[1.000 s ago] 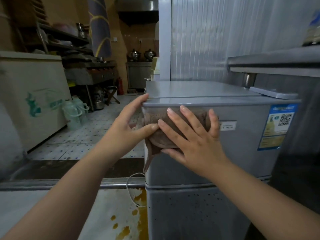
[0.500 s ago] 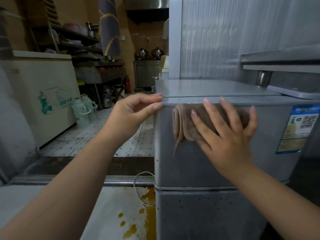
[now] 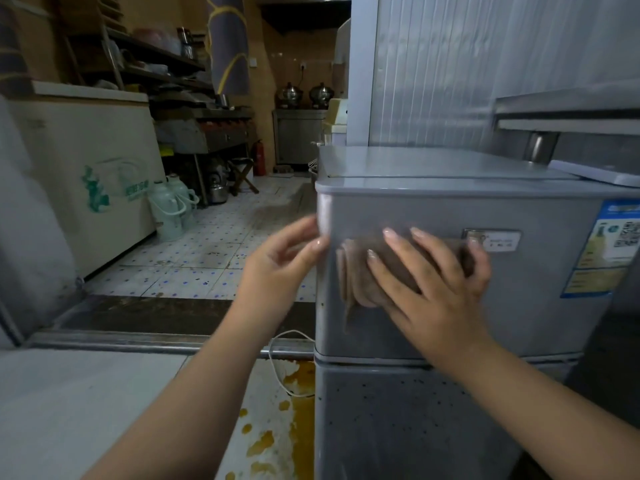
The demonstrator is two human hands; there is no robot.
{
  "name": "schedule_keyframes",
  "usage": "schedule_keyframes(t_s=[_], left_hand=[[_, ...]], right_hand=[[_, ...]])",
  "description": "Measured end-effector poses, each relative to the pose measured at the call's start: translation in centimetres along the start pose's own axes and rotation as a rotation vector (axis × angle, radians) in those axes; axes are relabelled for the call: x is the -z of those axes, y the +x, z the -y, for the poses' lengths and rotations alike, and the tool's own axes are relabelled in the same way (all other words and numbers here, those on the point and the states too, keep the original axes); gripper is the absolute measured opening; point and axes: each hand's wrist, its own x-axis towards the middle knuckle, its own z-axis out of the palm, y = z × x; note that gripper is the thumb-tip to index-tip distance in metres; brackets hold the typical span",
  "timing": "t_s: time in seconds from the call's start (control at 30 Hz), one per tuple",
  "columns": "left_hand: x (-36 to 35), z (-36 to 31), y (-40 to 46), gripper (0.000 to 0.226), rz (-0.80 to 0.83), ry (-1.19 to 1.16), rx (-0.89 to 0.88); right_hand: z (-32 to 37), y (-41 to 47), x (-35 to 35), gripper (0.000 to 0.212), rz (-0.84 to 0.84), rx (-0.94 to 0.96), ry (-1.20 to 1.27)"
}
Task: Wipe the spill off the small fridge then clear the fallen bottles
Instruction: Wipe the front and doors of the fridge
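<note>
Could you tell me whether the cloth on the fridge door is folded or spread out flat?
Folded: the brown cloth shows stacked layered edges at its left end, bunched under the right hand.

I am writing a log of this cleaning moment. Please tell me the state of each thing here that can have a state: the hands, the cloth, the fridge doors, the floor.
right hand: open, flat, pressing the cloth on the door
left hand: open, at the fridge's left edge
cloth: folded, pinned against the upper door
upper fridge door: closed
lower fridge door: closed, speckled with dark spots
floor: orange spill beside the fridge, not wiped
</note>
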Motion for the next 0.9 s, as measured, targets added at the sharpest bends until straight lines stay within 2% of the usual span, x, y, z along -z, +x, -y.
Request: schedule_keyframes(t_s=[0.07, 0.13, 0.2, 0.27, 0.3, 0.37, 0.43, 0.47, 0.53, 0.6, 0.67, 0.8, 0.9], left_hand=[[0.0, 1.5, -0.7, 0.019, -0.028, -0.014, 0.098], [-0.1, 2.3, -1.0, 0.013, -0.065, -0.064, 0.175], [0.0, 2.7, -1.0, 0.024, -0.067, -0.096, 0.193], [0.3, 3.2, -1.1, 0.033, -0.052, -0.105, 0.180], [0.5, 3.6, -1.3, 0.036, -0.055, -0.126, 0.173], [1.1, 5.0, -2.1, 0.037, -0.104, -0.204, 0.195], [1.7, 6.5, -3.2, 0.041, -0.145, -0.219, 0.259], [1.8, 7.1, -3.8, 0.044, -0.145, -0.196, 0.286], [1.6, 8.1, -4.7, 0.041, -0.153, -0.153, 0.323], [1.2, 8.7, -5.4, 0.041, -0.189, -0.146, 0.365], [1.2, 9.3, -5.8, 0.041, -0.226, -0.160, 0.400], [1.3, 10.6, -6.2, 0.048, -0.276, -0.167, 0.386], [0.5, 10.9, -6.4, 0.055, -0.322, -0.188, 0.377]], right_hand=[[1.6, 0.1, -0.8, 0.035, -0.025, 0.044, 0.011], [2.3, -1.9, -1.3, 0.041, 0.030, 0.176, -0.005], [2.2, -4.6, -1.0, 0.042, 0.148, 0.345, -0.007], [1.9, -6.0, -0.3, 0.037, 0.217, 0.393, 0.023], [1.9, -6.0, 0.2, 0.034, 0.216, 0.352, 0.050], [2.0, -4.5, 0.7, 0.031, 0.167, 0.152, 0.080], [2.4, -2.0, 0.5, 0.032, 0.061, -0.055, 0.083], [3.1, -1.0, 0.1, 0.033, 0.018, -0.089, 0.085], [5.3, -0.3, -0.8, 0.030, 0.005, -0.006, 0.097], [7.0, -1.5, -1.2, 0.027, 0.073, 0.117, 0.115], [6.8, -2.7, -0.8, 0.028, 0.114, 0.158, 0.117], [3.7, -1.2, 0.2, 0.021, 0.070, 0.050, 0.125], [5.0, 0.6, -0.8, 0.022, -0.024, -0.087, 0.150]])
